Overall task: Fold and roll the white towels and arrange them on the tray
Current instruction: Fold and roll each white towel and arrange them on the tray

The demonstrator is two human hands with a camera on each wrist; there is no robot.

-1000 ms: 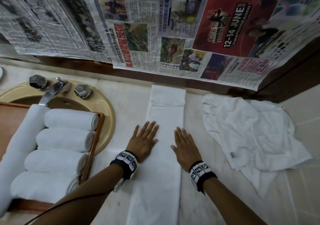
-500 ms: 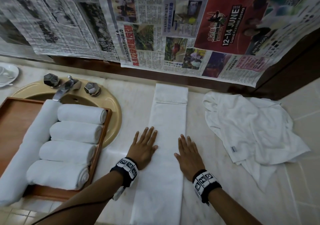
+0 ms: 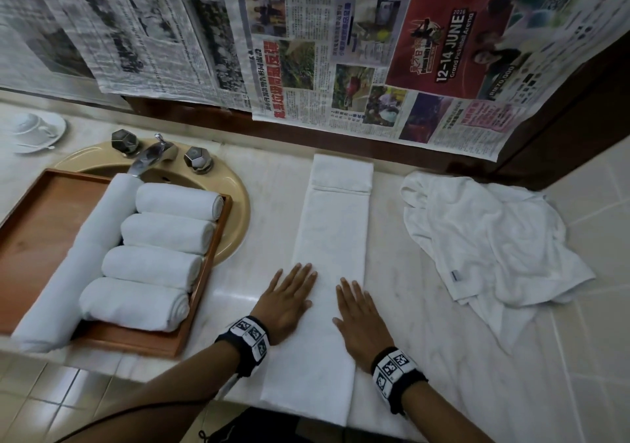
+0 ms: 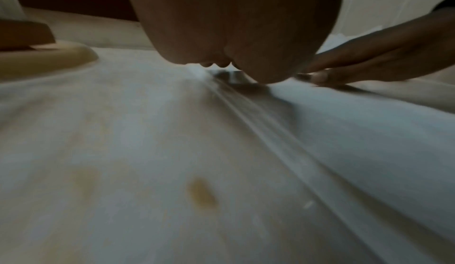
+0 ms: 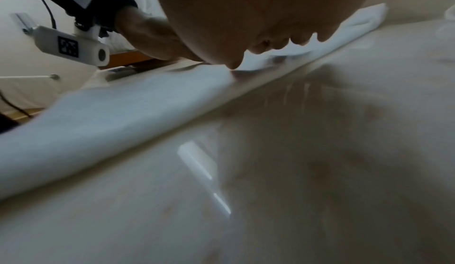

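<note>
A white towel (image 3: 332,231) folded into a long narrow strip lies on the marble counter, running from the wall to the front edge. My left hand (image 3: 289,297) lies flat on its left edge with straight fingers. My right hand (image 3: 359,314) lies flat on its right edge, palm down. Both wrist views show a palm pressed low over the towel strip (image 4: 369,124) (image 5: 118,104). At the left, a wooden tray (image 3: 41,224) over the sink holds several rolled white towels (image 3: 163,231). A crumpled white towel (image 3: 487,238) lies at the right.
A beige sink (image 3: 235,217) with a chrome tap (image 3: 150,156) sits under the tray. A white cup on a saucer (image 3: 34,129) stands at the far left. Newspaper sheets (image 3: 306,43) hang on the wall behind. The counter's front edge runs just below my wrists.
Both hands have slid along the folded strip toward me, still flat on it. The camera has shifted, so more of the tray and the cup now show.
</note>
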